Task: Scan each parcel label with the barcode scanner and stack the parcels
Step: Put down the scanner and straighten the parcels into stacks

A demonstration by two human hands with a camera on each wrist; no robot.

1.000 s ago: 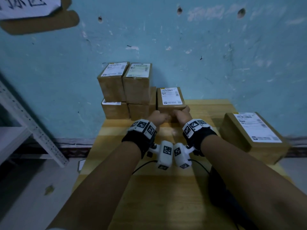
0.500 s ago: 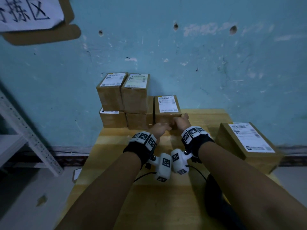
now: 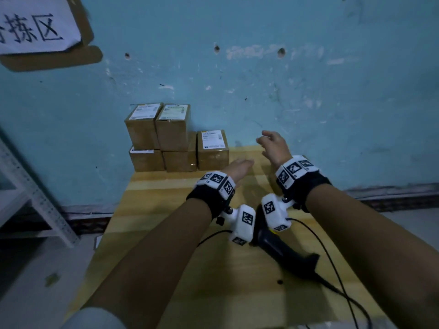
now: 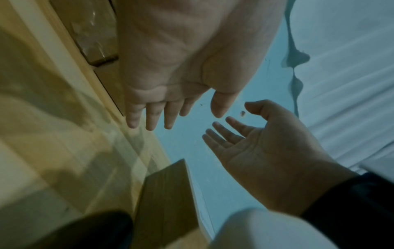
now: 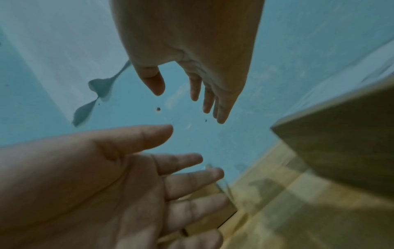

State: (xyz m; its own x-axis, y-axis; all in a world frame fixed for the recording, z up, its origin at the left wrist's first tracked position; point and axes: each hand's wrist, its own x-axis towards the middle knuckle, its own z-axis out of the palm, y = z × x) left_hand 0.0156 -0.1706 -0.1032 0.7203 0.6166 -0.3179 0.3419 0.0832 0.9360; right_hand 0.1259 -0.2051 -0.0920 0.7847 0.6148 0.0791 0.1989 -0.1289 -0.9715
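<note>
- While both hands hang empty over the wooden table [image 3: 166, 269], the step in hand looks like the gap between parcels: one small parcel [image 3: 213, 148] sits at the right end of the stack [image 3: 164, 136] by the blue wall [image 3: 308, 91], label up, with neither hand touching it
- Stack so far: two boxes below and two on top at the left, the single one beside them, all labels facing up; whether each has been scanned cannot be told
- Left hand [image 3: 238, 168] is low over the table just right of that parcel, fingers straight and relaxed, holding nothing; the wrist view shows its palm [image 4: 185, 50] bare
- Right hand [image 3: 273, 144] is raised higher and further right, fingers spread and loosely bent, also holding nothing; its own wrist view shows the fingers [image 5: 208, 99] apart against the wall
- Barcode scanner [image 3: 282, 252] lies on the table near the person, under the wrist cameras, its cable [image 3: 344, 302] trailing off the near edge; nobody holds it
- Another cardboard box [image 5: 341, 151] shows at the right in the wrist views, standing on the table; it is out of the head view
- Next move, as I judge it: reach right for that box, bring it in front, then take up the scanner with one hand and aim at the label before stacking
</note>
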